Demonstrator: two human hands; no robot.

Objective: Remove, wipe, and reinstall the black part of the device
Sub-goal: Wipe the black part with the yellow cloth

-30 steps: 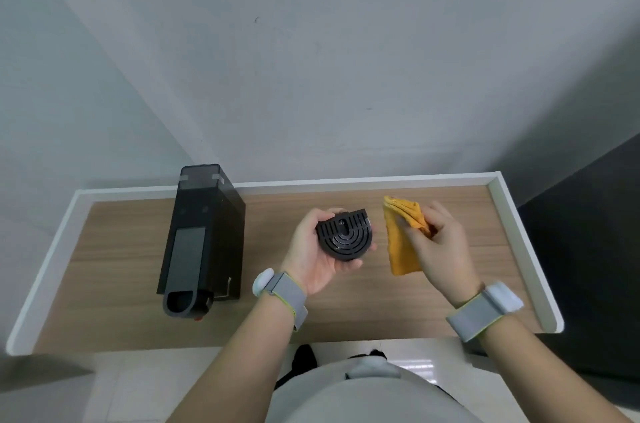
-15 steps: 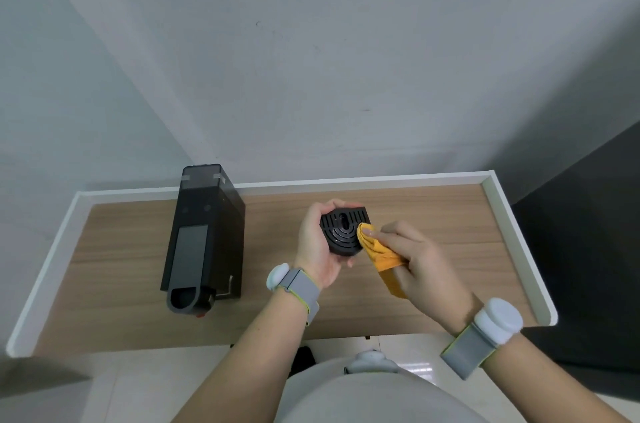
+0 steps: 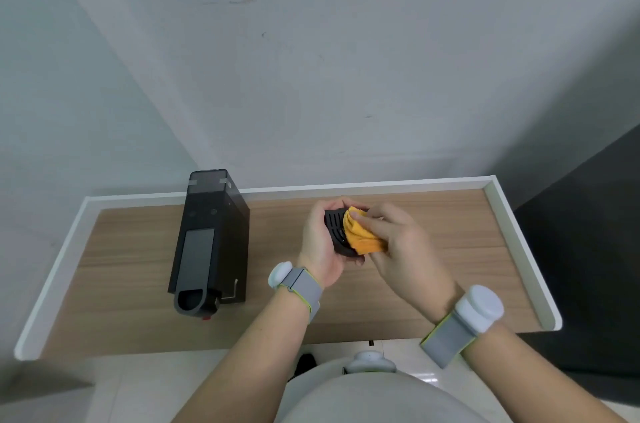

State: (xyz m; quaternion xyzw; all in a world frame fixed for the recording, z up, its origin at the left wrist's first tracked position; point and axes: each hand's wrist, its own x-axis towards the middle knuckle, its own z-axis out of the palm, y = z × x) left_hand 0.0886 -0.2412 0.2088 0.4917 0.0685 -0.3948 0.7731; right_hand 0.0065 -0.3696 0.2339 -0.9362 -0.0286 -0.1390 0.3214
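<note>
Orange folded cloth [image 3: 363, 237], pinched in my right hand [image 3: 398, 246], covers the slotted black plastic part [image 3: 334, 225] cupped in my left hand [image 3: 320, 242], right of the tall black device [image 3: 211, 242]; slots merit firm strokes

plain indoor room, looks like an office or a bare test/recording setup, cannot tell which. small wooden table [image 3: 433, 249] with a raised white rim across the middle of the frame, pushed against a blank grey-white wall [image 3: 311, 59] filling the upper half. dark panel [image 3: 588, 232] at the right edge, pale tiled floor [image 3: 121, 388] at the bottom left. only a black boxy device [image 3: 207, 242] stands on the table, left of centre. person wears grey wristbands with white pucks [image 3: 479, 306] on both wrists, lower centre and lower right, suggests a recording rig.
</note>
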